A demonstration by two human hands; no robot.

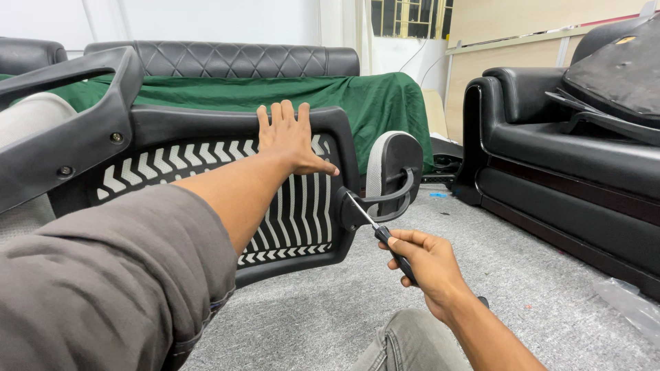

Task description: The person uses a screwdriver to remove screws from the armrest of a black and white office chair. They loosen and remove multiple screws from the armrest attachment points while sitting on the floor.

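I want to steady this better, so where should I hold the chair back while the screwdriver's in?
Hold the chair back by its top rim, from above, where the left hand lies: that broad edge gives purchase, clear of the screwdriver in the right hand.

Grey short sleeve on the left arm, grey trousers, bare forearms.

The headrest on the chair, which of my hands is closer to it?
Right. The right hand holds a screwdriver tipped at the headrest bracket, just below it. The left hand lies flat on the chair back, farther left.
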